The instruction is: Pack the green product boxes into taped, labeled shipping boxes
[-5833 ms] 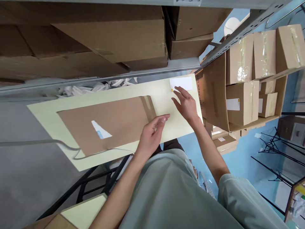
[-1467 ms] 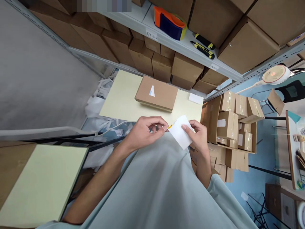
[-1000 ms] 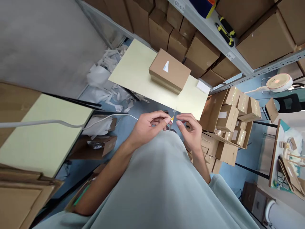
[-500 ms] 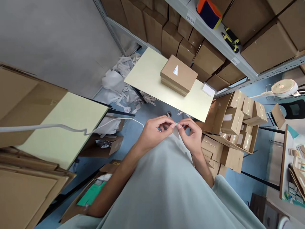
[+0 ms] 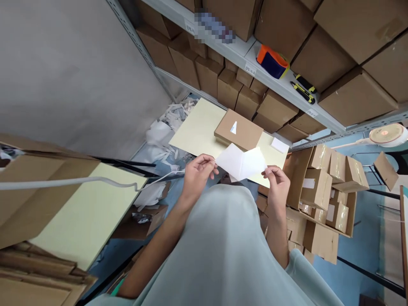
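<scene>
Between my hands a sheet of white paper (image 5: 240,161) hangs spread, with a crease down its middle. My left hand (image 5: 200,172) pinches its left corner between thumb and fingers. The right corner is pinched by my right hand (image 5: 276,180). Just beyond the paper, a closed brown cardboard box (image 5: 242,127) lies on a pale yellow table (image 5: 197,123); a small white and pale blue triangular piece (image 5: 233,127) sits on its lid. To the right of that box is a small white stack or card (image 5: 279,145).
Shelves (image 5: 267,80) packed with cartons rise behind, holding an orange and navy object (image 5: 273,61) and yellow-black cutters (image 5: 304,88). At right stands an open carton (image 5: 296,170) of small boxes. A white cable (image 5: 95,180) crosses the left table (image 5: 83,212). Paper scraps (image 5: 162,131) litter the floor.
My hands have moved apart, and the white paper, narrow and bunched between my fingertips before, is now spread open. The view has tilted up, so the table and shelves sit lower.
</scene>
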Available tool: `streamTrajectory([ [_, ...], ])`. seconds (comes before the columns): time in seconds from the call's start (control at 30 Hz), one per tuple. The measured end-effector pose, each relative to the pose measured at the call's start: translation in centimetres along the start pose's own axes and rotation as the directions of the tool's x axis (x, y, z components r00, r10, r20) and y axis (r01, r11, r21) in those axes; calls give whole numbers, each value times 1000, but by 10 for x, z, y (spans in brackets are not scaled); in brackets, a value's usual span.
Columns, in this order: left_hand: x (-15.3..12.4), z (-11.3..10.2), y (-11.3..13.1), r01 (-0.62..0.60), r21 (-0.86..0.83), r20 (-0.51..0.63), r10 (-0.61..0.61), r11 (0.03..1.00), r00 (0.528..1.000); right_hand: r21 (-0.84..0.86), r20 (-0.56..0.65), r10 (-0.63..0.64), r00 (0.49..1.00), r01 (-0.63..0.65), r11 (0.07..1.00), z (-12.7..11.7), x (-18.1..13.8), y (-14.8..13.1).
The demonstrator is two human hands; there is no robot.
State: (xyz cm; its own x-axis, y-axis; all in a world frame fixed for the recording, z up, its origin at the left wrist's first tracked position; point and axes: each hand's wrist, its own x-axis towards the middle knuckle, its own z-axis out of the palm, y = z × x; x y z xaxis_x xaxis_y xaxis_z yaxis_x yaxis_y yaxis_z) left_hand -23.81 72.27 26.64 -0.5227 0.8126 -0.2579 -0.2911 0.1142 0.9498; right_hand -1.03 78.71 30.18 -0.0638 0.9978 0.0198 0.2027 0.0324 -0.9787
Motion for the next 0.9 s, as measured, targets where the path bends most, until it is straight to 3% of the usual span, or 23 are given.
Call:
streamTrajectory([
  [0.13,45,11,-2,87,-135,-178,-111,987,978,7,-60,-19,998,19,1000,-2,46,-10],
  [0.27,81,16,-6,90,-266,-352,-184,960,918,21,-95,-29,995,31,999,-7,81,-9],
  [0.5,135,-4,-1,91,-346,-501,-266,934,823,43,-196,36,980,-28,999,-18,116,-1],
  [0.63,168,-14,5,108,-292,-490,-245,950,837,2,-201,44,979,-44,999,-12,118,-4],
  [0.9,234,-7,14,54,-269,-293,-135,962,947,-31,-254,84,964,-95,995,36,98,-21],
])
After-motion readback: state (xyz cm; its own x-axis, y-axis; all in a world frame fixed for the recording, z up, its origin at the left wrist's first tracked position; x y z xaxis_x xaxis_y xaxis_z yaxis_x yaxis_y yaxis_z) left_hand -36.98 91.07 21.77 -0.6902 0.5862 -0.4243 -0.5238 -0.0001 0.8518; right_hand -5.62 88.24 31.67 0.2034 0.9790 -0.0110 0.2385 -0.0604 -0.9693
